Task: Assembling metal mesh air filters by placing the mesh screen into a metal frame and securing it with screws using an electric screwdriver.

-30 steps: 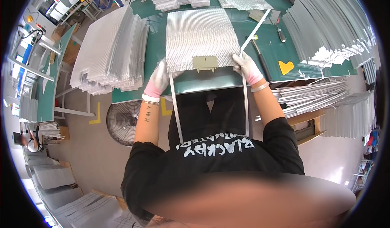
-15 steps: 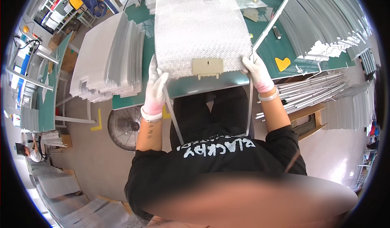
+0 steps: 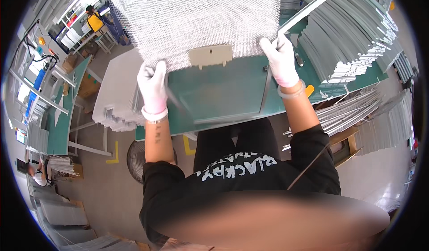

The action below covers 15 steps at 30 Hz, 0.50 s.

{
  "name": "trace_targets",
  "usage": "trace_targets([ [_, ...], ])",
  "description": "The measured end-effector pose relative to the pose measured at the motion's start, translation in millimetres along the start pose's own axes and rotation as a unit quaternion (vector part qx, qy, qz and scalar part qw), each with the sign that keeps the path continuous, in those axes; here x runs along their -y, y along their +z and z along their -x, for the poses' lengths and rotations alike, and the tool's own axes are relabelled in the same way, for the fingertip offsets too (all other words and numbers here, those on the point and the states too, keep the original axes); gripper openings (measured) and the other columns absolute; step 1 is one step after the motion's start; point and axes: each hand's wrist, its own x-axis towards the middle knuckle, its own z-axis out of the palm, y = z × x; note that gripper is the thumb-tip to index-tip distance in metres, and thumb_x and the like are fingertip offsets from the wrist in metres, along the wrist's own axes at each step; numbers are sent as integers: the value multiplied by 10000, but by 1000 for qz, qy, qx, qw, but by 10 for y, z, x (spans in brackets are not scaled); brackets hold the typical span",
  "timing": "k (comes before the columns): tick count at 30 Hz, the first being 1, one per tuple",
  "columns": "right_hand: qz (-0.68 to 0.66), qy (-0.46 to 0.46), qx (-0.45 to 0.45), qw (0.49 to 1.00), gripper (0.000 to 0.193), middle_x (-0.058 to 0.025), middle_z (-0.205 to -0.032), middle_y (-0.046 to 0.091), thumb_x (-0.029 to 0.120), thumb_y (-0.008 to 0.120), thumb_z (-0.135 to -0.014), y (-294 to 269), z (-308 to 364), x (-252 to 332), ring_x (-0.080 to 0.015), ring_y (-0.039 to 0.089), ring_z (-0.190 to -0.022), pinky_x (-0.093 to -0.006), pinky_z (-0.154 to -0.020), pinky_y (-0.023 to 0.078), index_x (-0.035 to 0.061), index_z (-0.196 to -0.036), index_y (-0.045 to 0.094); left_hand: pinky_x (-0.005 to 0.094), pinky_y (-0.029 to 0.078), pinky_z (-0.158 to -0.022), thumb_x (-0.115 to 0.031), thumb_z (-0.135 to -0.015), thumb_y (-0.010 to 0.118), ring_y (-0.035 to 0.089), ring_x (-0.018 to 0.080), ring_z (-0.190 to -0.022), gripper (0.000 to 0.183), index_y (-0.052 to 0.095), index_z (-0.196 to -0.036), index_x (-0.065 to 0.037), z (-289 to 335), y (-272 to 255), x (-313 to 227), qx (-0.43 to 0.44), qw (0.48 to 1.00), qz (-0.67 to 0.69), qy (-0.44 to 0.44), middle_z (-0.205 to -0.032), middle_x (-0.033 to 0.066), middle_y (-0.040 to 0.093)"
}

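A silvery mesh sheet [image 3: 210, 18] is held up in front of me, tilted over the table. A beige plastic plate [image 3: 211, 55] with two small tabs sits on its near edge. My white-gloved left hand [image 3: 153, 83] pinches the sheet's near left corner. At the near right corner my gloved right hand [image 3: 280, 59] grips the sheet, along with a thin metal frame strip. One pale strip [image 3: 313, 7] runs from there to the upper right. Another strip [image 3: 266, 91] hangs down from the right hand; the one beside the left hand is smeared by motion.
The green worktable [image 3: 214, 90] lies below the sheet. Stacked mesh sheets [image 3: 118, 88] stand to the left, and a large pile of panels [image 3: 346, 41] to the right. Metal strips [image 3: 348, 112] lie under the table's right side. A floor fan [image 3: 136, 161] stands at lower left.
Both hands have moved away from my body and lifted the mesh sheet, which now tilts up and to the left. The hanging strips have come forward from my lap over the table.
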Motion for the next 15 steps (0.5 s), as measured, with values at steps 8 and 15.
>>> trace_targets([
  [8, 161, -15, -90, 983, 95, 86, -623, 421, 64, 665, -896, -155, 46, -411, -7, 344, -568, -208, -495, 301, 9, -897, 587, 182, 439, -632, 52, -852, 671, 547, 33, -739, 187, 646, -1033, 12, -64, 353, 281, 6, 996, 89, -16, -916, 18, 663],
  [15, 60, 36, -1, 998, 206, 31, -884, 636, 76, 633, -911, -294, 122, -961, -34, 524, -755, -211, -700, 451, -18, -1094, 625, 210, 487, -705, 29, -882, 648, 596, 66, -825, 240, 598, -1117, 17, 169, 213, 787, 52, 991, 55, -106, -996, 38, 674],
])
